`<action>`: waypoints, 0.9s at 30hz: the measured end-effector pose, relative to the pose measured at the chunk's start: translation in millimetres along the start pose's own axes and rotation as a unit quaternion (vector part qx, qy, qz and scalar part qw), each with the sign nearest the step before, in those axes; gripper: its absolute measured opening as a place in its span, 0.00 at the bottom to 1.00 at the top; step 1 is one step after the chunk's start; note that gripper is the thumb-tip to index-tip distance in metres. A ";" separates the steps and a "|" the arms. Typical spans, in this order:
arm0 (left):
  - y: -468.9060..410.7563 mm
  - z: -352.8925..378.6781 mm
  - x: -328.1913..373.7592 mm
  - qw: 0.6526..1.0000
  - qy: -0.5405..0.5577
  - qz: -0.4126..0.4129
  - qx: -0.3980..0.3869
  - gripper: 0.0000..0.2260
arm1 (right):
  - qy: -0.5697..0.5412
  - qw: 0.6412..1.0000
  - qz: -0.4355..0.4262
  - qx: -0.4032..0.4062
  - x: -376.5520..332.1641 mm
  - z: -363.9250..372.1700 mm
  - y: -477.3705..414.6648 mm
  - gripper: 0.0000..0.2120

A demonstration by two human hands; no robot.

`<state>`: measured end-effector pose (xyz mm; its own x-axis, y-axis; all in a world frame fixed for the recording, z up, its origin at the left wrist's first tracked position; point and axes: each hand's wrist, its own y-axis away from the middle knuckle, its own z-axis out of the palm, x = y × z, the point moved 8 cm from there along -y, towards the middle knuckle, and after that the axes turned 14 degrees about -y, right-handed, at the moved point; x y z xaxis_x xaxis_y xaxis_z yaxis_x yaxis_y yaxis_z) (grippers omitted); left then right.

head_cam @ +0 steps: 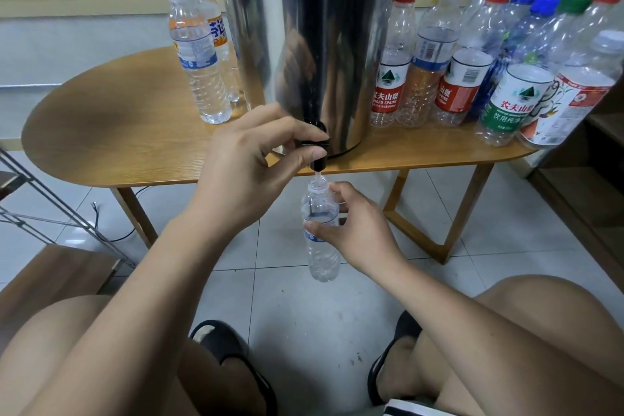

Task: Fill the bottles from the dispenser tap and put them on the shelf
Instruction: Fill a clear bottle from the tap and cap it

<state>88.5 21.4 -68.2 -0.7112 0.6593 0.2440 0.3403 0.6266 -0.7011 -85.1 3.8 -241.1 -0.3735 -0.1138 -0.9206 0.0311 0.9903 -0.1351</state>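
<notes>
Dispenser (304, 27) on wooden table (118, 132), tiled floor (304, 307)

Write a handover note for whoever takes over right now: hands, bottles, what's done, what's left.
Left hand pinches the tap of the steel dispenser; water runs.
Right hand holds the uncapped bottle under the spout, below the table edge; fill level unclear.
Done: the left-side bottles are capped and the front one looks filled.
Left: finish this one, fill the right-side row, which looks empty, and shelve all.

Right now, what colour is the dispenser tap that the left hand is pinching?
Black. The tap shows best in the head view.
</notes>
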 end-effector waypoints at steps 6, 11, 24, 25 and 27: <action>-2.3 -0.1 1.0 1.000 0.009 -0.007 0.000 0.06 | 0.002 1.000 0.000 0.002 1.4 0.5 0.1 0.33; -0.4 0.6 1.2 1.000 0.012 -0.011 0.005 0.06 | 0.003 1.000 0.001 0.002 1.9 0.0 0.1 0.32; 4.7 1.2 2.7 0.999 0.015 -0.025 0.012 0.05 | 0.015 1.000 -0.006 0.005 1.8 1.1 -1.0 0.34; 5.2 1.6 2.8 0.999 0.015 -0.026 0.010 0.05 | 0.016 1.000 -0.007 0.006 1.8 1.1 -1.0 0.35; 5.6 1.8 2.2 0.999 0.015 -0.027 0.010 0.05 | 0.016 1.000 -0.008 0.007 0.9 0.7 -0.9 0.35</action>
<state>87.8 25.6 -72.7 -0.7100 0.6364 0.3015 0.2895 0.6541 -0.6988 -84.8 2.8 -242.0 -0.4027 -0.1262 -0.9066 0.0371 0.9874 -0.1540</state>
